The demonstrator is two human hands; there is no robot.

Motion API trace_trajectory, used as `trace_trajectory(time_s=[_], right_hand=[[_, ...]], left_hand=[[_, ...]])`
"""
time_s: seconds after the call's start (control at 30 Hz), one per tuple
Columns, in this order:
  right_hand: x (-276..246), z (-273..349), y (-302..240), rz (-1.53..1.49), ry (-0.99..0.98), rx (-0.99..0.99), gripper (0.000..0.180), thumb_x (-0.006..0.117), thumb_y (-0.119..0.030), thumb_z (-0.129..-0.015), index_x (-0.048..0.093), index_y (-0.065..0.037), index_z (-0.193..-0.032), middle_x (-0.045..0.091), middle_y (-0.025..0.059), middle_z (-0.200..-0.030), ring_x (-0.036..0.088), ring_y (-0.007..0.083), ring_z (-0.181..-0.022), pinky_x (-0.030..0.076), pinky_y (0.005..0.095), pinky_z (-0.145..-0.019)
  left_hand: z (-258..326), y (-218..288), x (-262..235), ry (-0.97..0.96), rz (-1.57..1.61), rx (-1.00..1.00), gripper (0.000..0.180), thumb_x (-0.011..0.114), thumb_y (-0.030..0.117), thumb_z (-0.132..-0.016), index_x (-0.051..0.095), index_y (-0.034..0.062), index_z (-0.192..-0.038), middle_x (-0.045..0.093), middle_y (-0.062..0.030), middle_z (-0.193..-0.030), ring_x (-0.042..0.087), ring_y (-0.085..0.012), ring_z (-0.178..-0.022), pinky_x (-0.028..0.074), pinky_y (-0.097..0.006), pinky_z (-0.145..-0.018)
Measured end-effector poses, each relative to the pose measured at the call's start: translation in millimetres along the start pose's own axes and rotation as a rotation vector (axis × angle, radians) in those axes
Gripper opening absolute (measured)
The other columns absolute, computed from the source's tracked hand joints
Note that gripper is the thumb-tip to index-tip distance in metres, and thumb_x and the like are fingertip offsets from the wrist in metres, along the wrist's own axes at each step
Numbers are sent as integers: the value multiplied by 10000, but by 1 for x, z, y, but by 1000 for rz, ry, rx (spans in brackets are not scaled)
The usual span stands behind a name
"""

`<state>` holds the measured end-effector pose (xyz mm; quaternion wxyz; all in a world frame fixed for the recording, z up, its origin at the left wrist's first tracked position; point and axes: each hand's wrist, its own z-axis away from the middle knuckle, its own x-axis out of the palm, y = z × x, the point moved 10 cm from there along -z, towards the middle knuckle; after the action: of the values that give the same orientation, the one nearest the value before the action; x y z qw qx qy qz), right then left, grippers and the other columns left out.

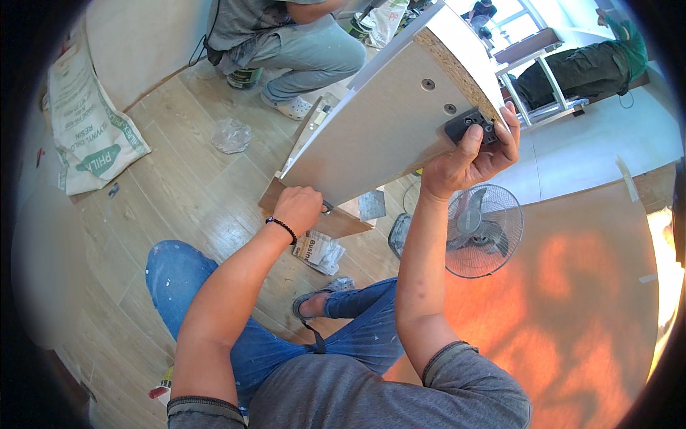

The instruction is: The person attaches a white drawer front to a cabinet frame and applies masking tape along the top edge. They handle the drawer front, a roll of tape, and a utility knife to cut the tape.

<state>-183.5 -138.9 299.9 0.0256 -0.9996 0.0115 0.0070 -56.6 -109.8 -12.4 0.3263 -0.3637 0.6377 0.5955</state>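
A pale board panel (pixel 379 125) stands tilted in front of me, with raw particleboard (pixel 454 64) along its upper right edge and two round metal fittings (pixel 439 96) set in its face. My right hand (pixel 475 154) grips a small black block-shaped tool (pixel 468 129) with round screw heads against that edge, thumb on its face. Low by the panel's near end, my left hand (pixel 299 207) is closed in a fist over a brown wooden piece (pixel 336 225). A short dark end (pixel 327 206) pokes out past its fingers; what they hold is mostly hidden.
A standing fan (pixel 484 230) is right of my forearm, beside a large brown sheet (pixel 543 286). Crumpled paper (pixel 319 252) lies below the panel. A white sack (pixel 93 129) leans at left. A person (pixel 293 57) sits ahead; another (pixel 579 71) is near a ladder (pixel 547 89).
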Motion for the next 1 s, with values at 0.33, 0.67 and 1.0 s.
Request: trace_trajectory(time_s=[0.33, 0.67, 1.0], right_hand=[[-2, 0, 0, -15, 14, -7, 254, 559, -54, -977, 474, -100, -1212, 517, 116, -1369, 423, 331, -1427, 302, 515, -1224], [0, -1, 3, -113, 70, 7, 243, 610, -51, -955, 521, -69, -1180, 538, 133, -1386, 472, 305, -1362, 359, 487, -1171], [-1, -4, -9, -100, 117, 74, 225, 608, -87, -941, 509, -36, -1136, 566, 137, -1277, 535, 280, -1231, 457, 459, -1074]], left_hand=[[-2, 1, 2, -5, 11, -5, 327, 712, 353, -931, 767, 47, -831, 739, -190, -892, 724, -362, -908, 538, -470, -828], [0, -4, -1, 92, 24, 38, 289, 707, 337, -922, 771, 74, -821, 750, -154, -889, 732, -335, -907, 554, -452, -811], [1, 8, -4, 102, -10, 71, 134, 674, 165, -870, 783, 91, -848, 758, -123, -874, 746, -304, -897, 567, -444, -807]])
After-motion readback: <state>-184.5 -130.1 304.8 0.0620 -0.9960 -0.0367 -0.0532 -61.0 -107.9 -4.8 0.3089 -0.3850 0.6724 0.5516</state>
